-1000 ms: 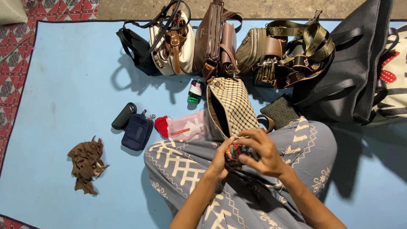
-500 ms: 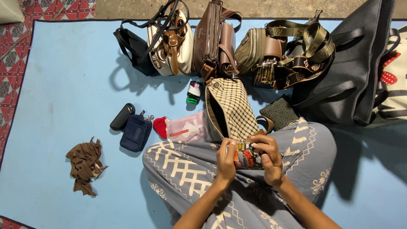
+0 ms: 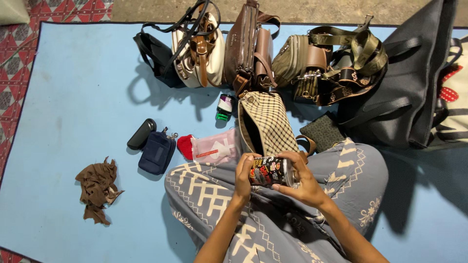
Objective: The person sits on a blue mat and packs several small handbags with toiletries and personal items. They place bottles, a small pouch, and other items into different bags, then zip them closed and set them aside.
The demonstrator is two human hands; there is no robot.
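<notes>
A small dark can with colourful printing [image 3: 269,171] lies sideways between both my hands, over my lap. My left hand [image 3: 243,176] grips its left end and my right hand [image 3: 301,178] cups its right end and underside. Just beyond it an open beige checked bag [image 3: 266,122] rests against my knee, mouth facing left. I sit cross-legged in grey patterned trousers [image 3: 209,190].
On the blue mat [image 3: 73,97] lie a brown cloth [image 3: 99,188], a black case [image 3: 142,133], a navy pouch [image 3: 157,152], a pink packet with a red end [image 3: 212,148] and a small green-capped bottle [image 3: 224,106]. Several handbags line the far edge; a large black tote [image 3: 404,87] at right.
The can has been turned from upright and half-hidden in my hands to lying sideways in full view, and both hands have shifted slightly left and up toward the checked bag.
</notes>
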